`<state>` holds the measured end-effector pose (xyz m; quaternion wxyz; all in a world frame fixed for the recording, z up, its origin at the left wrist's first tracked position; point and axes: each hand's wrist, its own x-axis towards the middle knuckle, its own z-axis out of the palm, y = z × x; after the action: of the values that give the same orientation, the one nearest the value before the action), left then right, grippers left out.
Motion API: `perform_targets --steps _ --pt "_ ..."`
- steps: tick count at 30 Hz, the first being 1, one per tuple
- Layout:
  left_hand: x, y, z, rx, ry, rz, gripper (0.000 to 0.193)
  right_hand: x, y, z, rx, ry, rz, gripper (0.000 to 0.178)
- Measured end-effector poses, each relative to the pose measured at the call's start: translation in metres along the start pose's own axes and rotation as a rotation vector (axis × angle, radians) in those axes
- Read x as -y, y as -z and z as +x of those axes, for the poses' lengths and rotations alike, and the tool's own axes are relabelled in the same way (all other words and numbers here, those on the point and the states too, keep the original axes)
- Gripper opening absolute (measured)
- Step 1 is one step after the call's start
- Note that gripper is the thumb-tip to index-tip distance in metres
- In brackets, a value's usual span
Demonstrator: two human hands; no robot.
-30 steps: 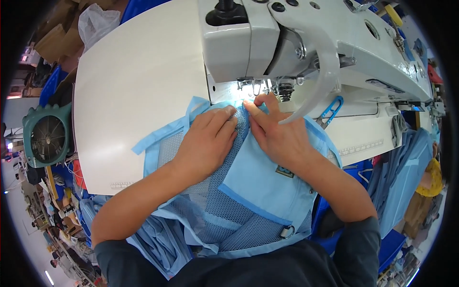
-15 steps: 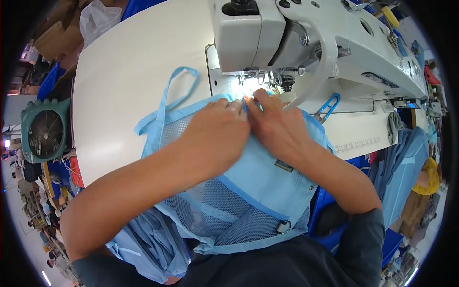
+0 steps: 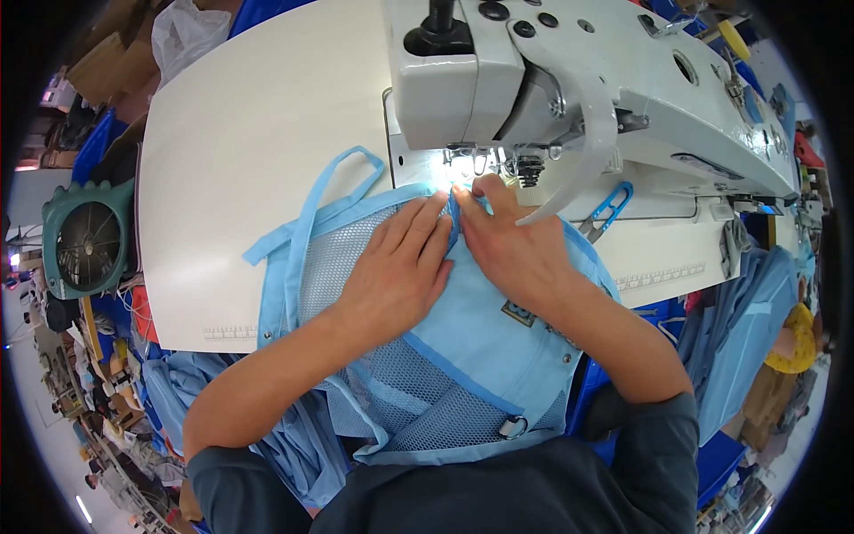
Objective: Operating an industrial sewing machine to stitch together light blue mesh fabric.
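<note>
- I see the left hand (image 3: 402, 258) now lying flatter, fingers extended side by side on the light blue mesh piece (image 3: 467, 311), mid-frame.
- Its loose strap (image 3: 305, 218) has swung lower, left of centre.
- Right hand (image 3: 514, 245): fingers bent at the edge; pinch, I can't tell.
- I'd judge the edge steadied for stitching.

Lt-blue cloth (image 3: 471, 319) w/ dkr-blue trim (image 3: 464, 378), wht machine (image 3: 436, 98)

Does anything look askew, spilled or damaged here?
Nothing looks spilled or damaged. At most, the narrow light-blue fabric strap curls loose over the white tabletop instead of lying straight along the light-blue mesh-and-fabric piece at the white sewing machine.
</note>
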<state>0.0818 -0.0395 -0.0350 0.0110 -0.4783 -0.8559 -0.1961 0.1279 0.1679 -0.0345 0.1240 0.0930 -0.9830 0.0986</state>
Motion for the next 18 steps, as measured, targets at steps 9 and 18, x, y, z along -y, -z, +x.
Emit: perform_targets --steps 9,18 --pt "0.009 0.008 0.011 0.068 -0.015 -0.096 0.061 -0.01 0.01 0.001 0.118 -0.009 0.085 0.037" --pt "0.009 0.004 0.011 0.036 -0.053 -0.002 0.061 -0.018 -0.004 0.001 -0.078 -0.268 0.416 0.013"
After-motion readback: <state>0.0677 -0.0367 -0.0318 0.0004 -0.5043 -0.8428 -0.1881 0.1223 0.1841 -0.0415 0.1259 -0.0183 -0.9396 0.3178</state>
